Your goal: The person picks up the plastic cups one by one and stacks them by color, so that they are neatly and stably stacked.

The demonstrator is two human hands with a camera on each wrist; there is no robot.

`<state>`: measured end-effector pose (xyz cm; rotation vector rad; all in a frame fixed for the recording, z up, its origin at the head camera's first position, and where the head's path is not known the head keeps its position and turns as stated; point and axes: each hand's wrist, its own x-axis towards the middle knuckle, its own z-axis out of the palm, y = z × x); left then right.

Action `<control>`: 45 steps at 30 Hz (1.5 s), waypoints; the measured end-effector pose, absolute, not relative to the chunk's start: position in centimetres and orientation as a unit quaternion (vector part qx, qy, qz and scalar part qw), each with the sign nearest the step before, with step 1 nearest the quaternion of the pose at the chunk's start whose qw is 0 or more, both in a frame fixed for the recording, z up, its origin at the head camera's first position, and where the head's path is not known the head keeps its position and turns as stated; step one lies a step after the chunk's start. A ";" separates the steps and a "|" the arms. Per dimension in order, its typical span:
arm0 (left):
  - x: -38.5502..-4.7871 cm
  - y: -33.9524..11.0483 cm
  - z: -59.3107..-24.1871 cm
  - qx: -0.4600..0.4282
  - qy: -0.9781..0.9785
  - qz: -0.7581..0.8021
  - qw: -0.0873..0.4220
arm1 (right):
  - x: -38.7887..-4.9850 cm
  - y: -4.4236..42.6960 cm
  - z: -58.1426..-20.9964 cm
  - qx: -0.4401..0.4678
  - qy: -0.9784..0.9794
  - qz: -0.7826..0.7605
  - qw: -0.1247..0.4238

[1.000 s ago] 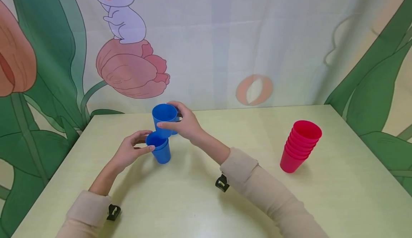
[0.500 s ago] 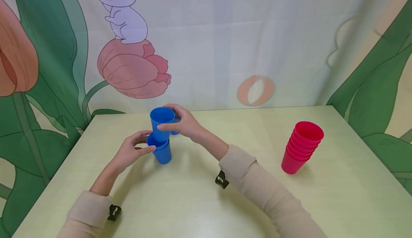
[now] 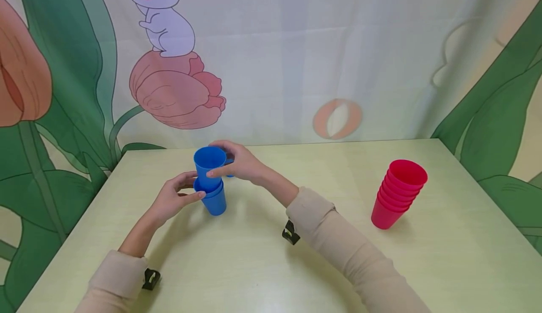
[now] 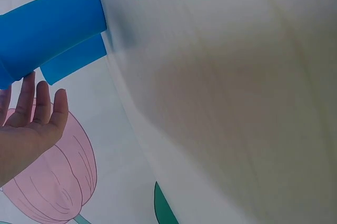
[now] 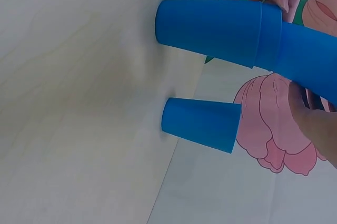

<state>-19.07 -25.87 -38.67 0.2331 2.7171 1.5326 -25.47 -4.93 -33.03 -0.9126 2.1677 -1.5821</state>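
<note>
At the left of the table two nested blue cups stand upright, one rim just above the other. My left hand holds them near the rim, thumb in front and fingers behind; its fingers show against the blue wall in the left wrist view. Another blue cup is in my right hand, gripped around its side, its bottom inside the nested cups' mouth. A single blue cup stands behind, mostly hidden by the right hand in the head view.
A stack of several red cups stands at the right of the pale table. A curtain printed with flowers and an animal hangs behind the table's far edge. Dark wrist devices sit under both sleeves.
My right hand has moved down and slightly left, lowering its blue cup into the mouth of the nested cups. The left hand has stayed at their rim.
</note>
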 end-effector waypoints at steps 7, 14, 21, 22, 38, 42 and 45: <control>-18.9 -25.8 -38.5 0.076 0.870 0.487 0.006 | -25.8 -5.0 -32.8 -0.346 0.759 -0.524 0.173; -19.1 -25.9 -38.6 0.081 0.869 0.488 0.006 | -25.7 -5.2 -33.5 -0.347 0.770 -0.507 0.174; -19.1 -25.9 -38.6 0.092 0.867 0.489 -0.001 | -25.8 -5.7 -34.9 -0.335 0.765 -0.522 0.169; -19.1 -25.9 -38.5 0.092 0.867 0.490 -0.001 | -25.8 -5.7 -35.1 -0.334 0.766 -0.523 0.169; -18.9 -25.9 -38.5 0.098 0.870 0.484 -0.003 | -25.5 -5.8 -37.1 -0.327 0.764 -0.531 0.166; -18.9 -25.8 -38.3 0.098 0.879 0.466 -0.005 | -25.4 -5.7 -37.3 -0.327 0.764 -0.530 0.167; -18.9 -25.8 -38.2 0.097 0.884 0.458 -0.005 | -25.4 -5.7 -37.5 -0.324 0.771 -0.523 0.164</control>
